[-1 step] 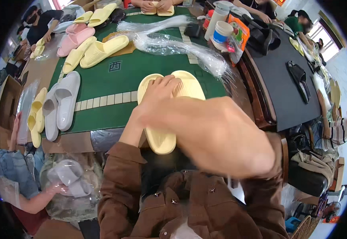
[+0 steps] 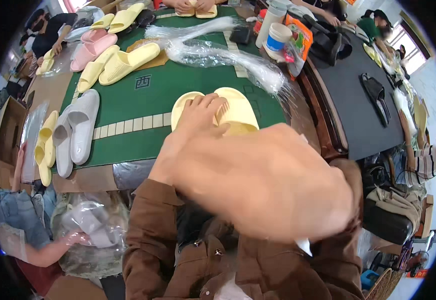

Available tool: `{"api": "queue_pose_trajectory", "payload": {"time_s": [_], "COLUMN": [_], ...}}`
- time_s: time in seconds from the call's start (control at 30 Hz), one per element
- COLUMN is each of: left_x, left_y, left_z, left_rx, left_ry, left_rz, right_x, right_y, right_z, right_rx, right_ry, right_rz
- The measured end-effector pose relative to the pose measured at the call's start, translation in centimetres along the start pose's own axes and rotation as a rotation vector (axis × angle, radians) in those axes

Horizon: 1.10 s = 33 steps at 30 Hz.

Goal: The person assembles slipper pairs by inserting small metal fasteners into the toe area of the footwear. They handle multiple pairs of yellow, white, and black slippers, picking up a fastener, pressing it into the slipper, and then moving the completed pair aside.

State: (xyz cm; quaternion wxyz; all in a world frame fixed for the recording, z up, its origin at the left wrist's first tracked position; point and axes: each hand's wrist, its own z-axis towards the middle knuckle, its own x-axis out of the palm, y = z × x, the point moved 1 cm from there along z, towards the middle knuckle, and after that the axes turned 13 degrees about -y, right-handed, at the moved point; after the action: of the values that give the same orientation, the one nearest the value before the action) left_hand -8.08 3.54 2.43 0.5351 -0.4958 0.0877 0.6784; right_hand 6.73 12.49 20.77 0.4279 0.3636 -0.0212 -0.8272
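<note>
A pair of pale yellow slide slippers (image 2: 239,106) lies at the near edge of the green table. My left hand (image 2: 198,116) grips the left slipper, its fingers over the strap; the heel end is hidden. Large and blurred, my right hand (image 2: 273,185) is raised close to the camera, crossing in front of my left wrist and the slippers. It looks curled, though its fingers cannot be made out. A bit of white material (image 2: 304,246) pokes out at its lower edge, and I cannot tell what that is.
Grey slippers (image 2: 80,127), yellow slippers (image 2: 128,64) and pink slippers (image 2: 94,44) sit left on the green mat (image 2: 123,102). Clear plastic bags (image 2: 213,52) lie across the far side, near a white tub (image 2: 277,37). At lower left, another person's hand (image 2: 82,238) holds bagged slippers.
My right hand has swung lower and toward the right, now covering the left slipper's heel. My left hand stays on the slipper. The neighbour's bagged slippers have shifted slightly.
</note>
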Motion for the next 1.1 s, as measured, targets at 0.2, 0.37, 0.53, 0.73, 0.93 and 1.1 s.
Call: {"api": "queue_pose_trajectory", "payload": {"time_s": [0.2,0.37,0.53,0.73,0.93,1.1], "left_x": [-1.2,0.6,-1.4,-0.5,-1.0,-1.4], "left_y": [-1.8,-2.1,-1.3,-2.7,-3.1,-2.6], "left_z": [-0.8,-0.1,-1.7,-1.0,-1.6,-2.0], "left_rx": [0.028,0.048,0.012,0.034,-0.002,0.019], "left_ry": [-0.020,-0.020,-0.044,-0.072,-0.078,-0.079], "left_rz": [-0.009,-0.006,0.077,0.036,0.059,0.040], "right_x": [-2.1,-2.8,-2.3,-3.2,-3.1,-2.9], "right_y": [7.3,7.9,8.4,8.7,8.6,8.5], "right_z": [3.9,3.8,4.3,3.5,7.7,4.5], "right_rx": [-0.265,-0.199,-0.232,-0.167,-0.046,-0.255], "right_ry": [0.661,0.761,0.779,0.778,1.125,0.746], "right_rz": [-0.471,-0.573,-0.551,-0.672,-0.331,-0.448]}}
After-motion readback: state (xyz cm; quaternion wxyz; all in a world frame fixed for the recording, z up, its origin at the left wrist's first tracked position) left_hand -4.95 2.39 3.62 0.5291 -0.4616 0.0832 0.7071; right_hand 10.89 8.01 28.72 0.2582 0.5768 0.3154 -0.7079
